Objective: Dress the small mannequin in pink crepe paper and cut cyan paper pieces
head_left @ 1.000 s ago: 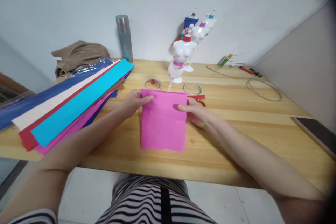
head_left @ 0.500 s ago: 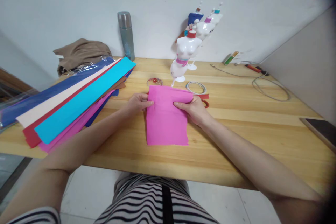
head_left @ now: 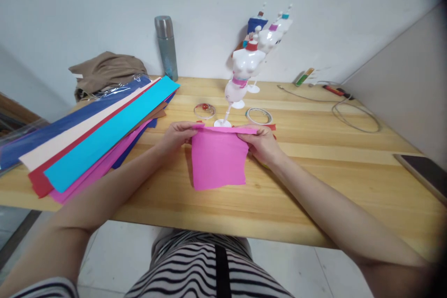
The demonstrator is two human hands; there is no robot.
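Note:
A pink sheet [head_left: 219,160], thin like crepe paper, hangs between my hands over the table's middle, its top edge folded over in a narrow strip. My left hand [head_left: 179,135] pinches the top left corner between thumb and fingers. At the top right, my right hand [head_left: 260,142] grips the folded edge, thumb in front. Just beyond the sheet stands a small white mannequin [head_left: 248,61] on a round base, with a red band at the neck and a pink band at the waist. A roll of tape [head_left: 259,116] lies behind my right hand, beside a red strip [head_left: 270,126].
Coloured sheets [head_left: 115,132] in blue, cream, red and turquoise are stacked at the left, near a brown cloth [head_left: 108,72] and a flask [head_left: 166,49]. More mannequins [head_left: 270,39] stand by the wall. A cable [head_left: 349,121] and a phone [head_left: 424,174] lie to the right.
The sheet's top edge has been folded over and lowered, uncovering the mannequin's base. My left hand's grip has shifted up to the corner; both hands still hold the sheet.

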